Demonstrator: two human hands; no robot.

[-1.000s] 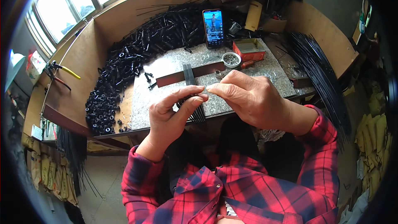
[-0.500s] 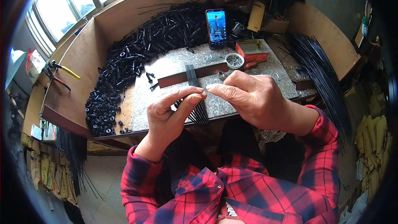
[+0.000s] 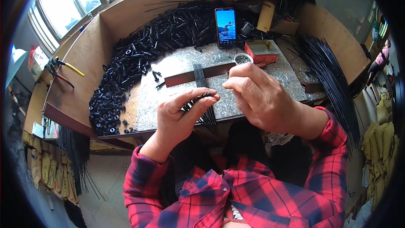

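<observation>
My left hand (image 3: pixel 179 109) is closed in a pinch over the front of the worktop, thumb and forefinger together. Between them show the ends of thin black rods (image 3: pixel 193 101); the fingers partly hide these. Close by on the right, my right hand (image 3: pixel 263 97) pinches a fine pale wire (image 3: pixel 221 90) that reaches toward the left fingertips. Whether the wire enters anything there is too small to tell. Just beyond, a row of thin black rods (image 3: pixel 198 74) lies side by side across a brown flat bar (image 3: pixel 179 79) on the speckled board (image 3: pixel 152 105).
Black tubular parts (image 3: pixel 168 29) heap along the back and left. A lit phone (image 3: pixel 225 27) stands behind a white tub (image 3: pixel 242 58) of small metal bits and a red box (image 3: pixel 261 51). Long black rods (image 3: pixel 327 71) lie at right; pliers (image 3: pixel 63 67) hang at left.
Both hands have shifted slightly right in the picture, as has the whole bench. The right fingertips sit a little farther from the left ones, and the wire between them now shows.
</observation>
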